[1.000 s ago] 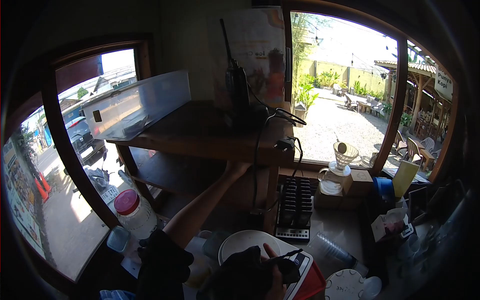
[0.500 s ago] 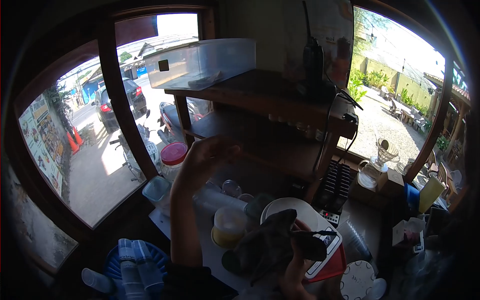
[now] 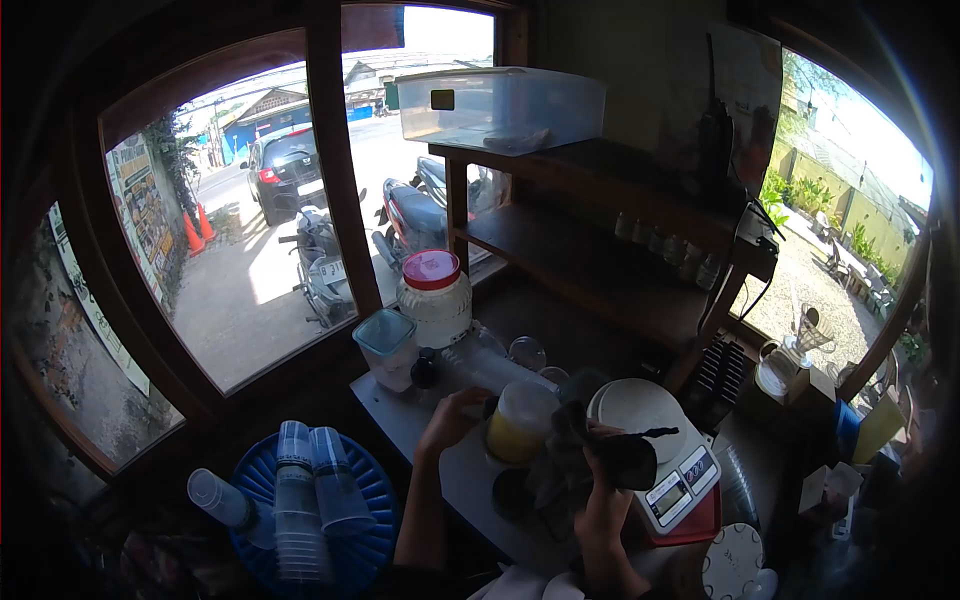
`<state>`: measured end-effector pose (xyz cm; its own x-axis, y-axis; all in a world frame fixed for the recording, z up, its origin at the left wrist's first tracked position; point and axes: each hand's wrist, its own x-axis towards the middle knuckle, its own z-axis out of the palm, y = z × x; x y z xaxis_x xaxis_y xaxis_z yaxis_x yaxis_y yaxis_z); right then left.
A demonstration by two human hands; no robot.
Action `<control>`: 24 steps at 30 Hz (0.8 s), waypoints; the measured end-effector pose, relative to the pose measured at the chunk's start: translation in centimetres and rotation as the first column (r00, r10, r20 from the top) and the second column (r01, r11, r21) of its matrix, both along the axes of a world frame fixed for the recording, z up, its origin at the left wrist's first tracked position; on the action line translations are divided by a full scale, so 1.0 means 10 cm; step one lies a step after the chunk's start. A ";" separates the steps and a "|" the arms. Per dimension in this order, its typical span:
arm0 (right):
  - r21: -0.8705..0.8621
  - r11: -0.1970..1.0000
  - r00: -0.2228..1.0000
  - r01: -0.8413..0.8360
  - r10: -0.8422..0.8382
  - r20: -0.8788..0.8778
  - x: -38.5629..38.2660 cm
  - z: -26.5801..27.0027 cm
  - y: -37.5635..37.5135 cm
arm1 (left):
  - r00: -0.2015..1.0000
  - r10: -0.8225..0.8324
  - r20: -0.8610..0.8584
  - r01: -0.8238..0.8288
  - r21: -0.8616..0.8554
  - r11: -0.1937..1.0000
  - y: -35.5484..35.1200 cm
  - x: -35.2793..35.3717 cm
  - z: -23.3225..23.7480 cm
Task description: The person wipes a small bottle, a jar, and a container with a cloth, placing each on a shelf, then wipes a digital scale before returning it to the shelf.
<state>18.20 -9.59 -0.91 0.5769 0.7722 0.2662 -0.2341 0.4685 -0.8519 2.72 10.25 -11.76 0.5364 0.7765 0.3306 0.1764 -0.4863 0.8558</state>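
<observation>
Left hand (image 3: 450, 418): your fingers curl at the tub (image 3: 520, 428), just left of the scale (image 3: 682, 487), perhaps steadying it; actual grip cannot be told. Right hand (image 3: 603, 478): fist closed on the cloth (image 3: 560, 462), bunched at the scale's left, clear of its plate (image 3: 640, 405). Jar (image 3: 433, 305): farther left.

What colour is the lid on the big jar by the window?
Red; the jar lid shows best in the head view.
</observation>
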 end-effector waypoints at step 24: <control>-0.098 0.974 0.962 0.203 -0.180 0.206 0.05 -0.18 -0.04 | 0.803 0.300 0.515 -0.270 -0.135 0.953 -0.21 -0.12 0.32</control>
<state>18.70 -9.95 -2.72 0.6629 0.6849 0.3026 0.0263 0.3826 -0.9235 1.51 8.20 -8.53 0.0449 0.8912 0.4514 -0.1821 -0.4370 0.8808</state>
